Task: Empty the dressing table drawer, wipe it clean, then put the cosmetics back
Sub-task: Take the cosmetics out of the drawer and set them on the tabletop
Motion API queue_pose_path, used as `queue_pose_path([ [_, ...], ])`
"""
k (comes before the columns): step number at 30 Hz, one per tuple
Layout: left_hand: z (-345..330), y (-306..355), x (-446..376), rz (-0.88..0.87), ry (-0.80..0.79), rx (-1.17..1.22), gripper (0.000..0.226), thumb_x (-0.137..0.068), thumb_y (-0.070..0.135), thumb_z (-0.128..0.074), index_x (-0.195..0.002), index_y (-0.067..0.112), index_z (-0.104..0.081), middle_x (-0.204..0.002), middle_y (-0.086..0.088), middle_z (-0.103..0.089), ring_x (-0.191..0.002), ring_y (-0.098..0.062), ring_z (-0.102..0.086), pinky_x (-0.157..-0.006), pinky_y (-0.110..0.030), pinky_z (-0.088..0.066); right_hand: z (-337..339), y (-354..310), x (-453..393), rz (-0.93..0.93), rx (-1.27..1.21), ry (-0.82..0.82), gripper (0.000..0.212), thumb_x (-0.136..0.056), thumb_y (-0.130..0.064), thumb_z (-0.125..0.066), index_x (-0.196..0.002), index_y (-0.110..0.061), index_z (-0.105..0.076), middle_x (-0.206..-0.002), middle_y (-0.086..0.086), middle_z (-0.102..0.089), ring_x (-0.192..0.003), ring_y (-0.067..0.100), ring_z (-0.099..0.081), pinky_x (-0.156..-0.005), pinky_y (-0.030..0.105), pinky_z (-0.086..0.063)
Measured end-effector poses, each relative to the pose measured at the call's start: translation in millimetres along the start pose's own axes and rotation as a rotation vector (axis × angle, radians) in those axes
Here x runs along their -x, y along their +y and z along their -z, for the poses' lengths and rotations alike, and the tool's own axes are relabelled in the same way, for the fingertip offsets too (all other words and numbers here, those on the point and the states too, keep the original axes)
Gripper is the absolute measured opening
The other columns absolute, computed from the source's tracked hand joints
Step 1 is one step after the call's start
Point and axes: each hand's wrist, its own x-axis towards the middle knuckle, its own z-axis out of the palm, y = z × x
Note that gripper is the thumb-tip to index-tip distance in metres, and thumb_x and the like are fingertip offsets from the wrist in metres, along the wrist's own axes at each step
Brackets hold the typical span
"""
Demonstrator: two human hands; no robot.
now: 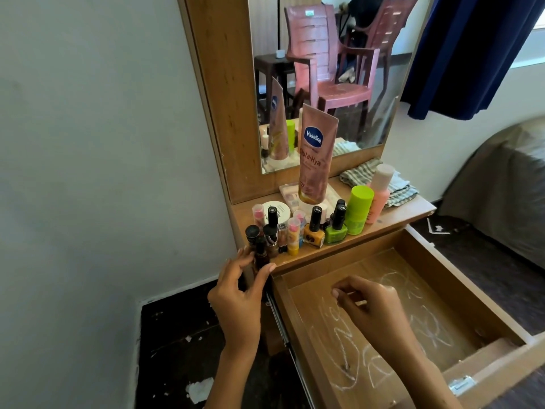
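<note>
Drawer (498, 293): pulled out under the dresser top, holding no cosmetics; white scribbled marks cover its wooden floor.

Dresser top (395, 215): carries all the cosmetics, crowded toward its left front.

Tube (317, 154): pink, upright on its cap, in front of the mirror (339, 69), standing on a flat palette (287, 194).

Jar (277, 209): white lid, left of the tube, behind the small bottles.

Polish bottles: yellow (313, 231) and green (335, 231), side by side, black caps, near the front edge.

Lip balms (293, 236): clear-capped sticks, left of the yellow bottle.

Green bottle (358, 209) and pink bottle (380, 193): taller, upright, touching, right of the polishes.

Cloth (402, 190): checked, crumpled at the right rear, behind the pink bottle.

Dark bottles (265, 234): a cluster at the left front corner.

Left hand (239, 296): at that corner, thumb and fingers curled around one dark brown bottle (261, 255).

Right hand (373, 309): over the drawer, fingers curled in, thumb against fingertips; whether it pinches anything cannot be told.

Mirror shows pink plastic chairs (327, 60). Blue curtain (472, 54) hangs at upper right.
</note>
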Motion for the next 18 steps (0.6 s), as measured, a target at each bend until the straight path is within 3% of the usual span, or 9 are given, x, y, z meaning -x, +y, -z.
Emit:
queue_pose_path([
  [4,-2.5,-0.1,-2.1,-0.003,0.006,0.013,0.03,-0.073,0.02,-0.079,-0.099,0.009,-0.069,-0.104,0.025,-0.06,-0.098,0.009,-0.061,-0.077,-0.006,-0.046,-0.5,0.6,-0.7,0.001,0.011,-0.014,0.006,-0.088,-0.021,-0.067,-0.089,-0.027,-0.069,-0.078,-0.02,-0.067,-0.074,-0.004,-0.064,-0.065,0.017,-0.052],
  [10,-5.5,-0.6,-3.7,0.007,0.005,0.019,0.03,-0.073,0.023,-0.08,-0.096,0.008,-0.07,-0.102,0.026,-0.06,-0.084,0.016,-0.059,-0.063,-0.009,-0.049,-1.0,1.7,-1.0,-0.01,0.021,-0.028,0.005,-0.089,-0.022,-0.066,-0.09,-0.025,-0.07,-0.078,-0.019,-0.068,-0.075,-0.002,-0.065,-0.067,0.026,-0.057],
  [14,-6.8,-1.3,-4.9,-0.009,0.01,0.018,0.031,-0.073,0.023,-0.08,-0.097,0.006,-0.07,-0.106,0.021,-0.061,-0.088,0.016,-0.059,-0.066,-0.007,-0.048,-1.4,2.1,-1.3,-0.008,0.03,-0.042,0.006,-0.089,-0.024,-0.065,-0.092,-0.025,-0.07,-0.08,-0.019,-0.067,-0.076,-0.003,-0.065,-0.068,0.026,-0.057],
  [18,-7.6,-0.8,-0.5,-0.003,0.01,0.019,0.035,-0.073,0.022,-0.08,-0.104,0.01,-0.068,-0.097,0.037,-0.059,-0.081,0.018,-0.056,-0.065,-0.005,-0.045,-1.2,1.2,-1.9,-0.007,0.034,-0.049,0.007,-0.09,-0.023,-0.065,-0.093,-0.025,-0.07,-0.081,-0.017,-0.068,-0.077,-0.002,-0.065,-0.071,0.029,-0.057],
])
